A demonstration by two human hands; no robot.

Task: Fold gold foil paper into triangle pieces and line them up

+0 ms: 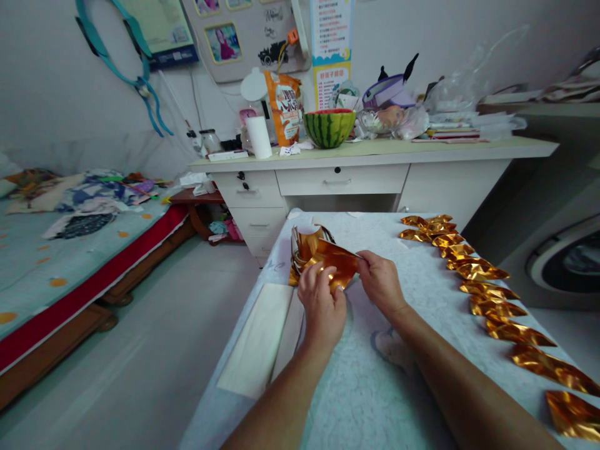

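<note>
A shiny gold foil sheet [338,257] is raised at a slant above the table. My right hand [382,282] pinches its right corner between thumb and fingers. At its lower edge, my left hand [322,307] has its fingers curled over the foil, with the thumb near the front. Just behind and to the left lies a pile of gold foil sheets [304,245] with curled edges, partly covered by the lifted sheet. Along the table's right side runs a row of several folded gold foil pieces [487,289], apart from both hands.
Pale paper strips [257,334] lie left of my hands on the cloth-covered table [370,387]. Behind stands a white desk [309,181] bearing a halved watermelon [329,132] and an orange pouch [284,109]. A bed [70,262] is at left, a washing machine [548,244] at right.
</note>
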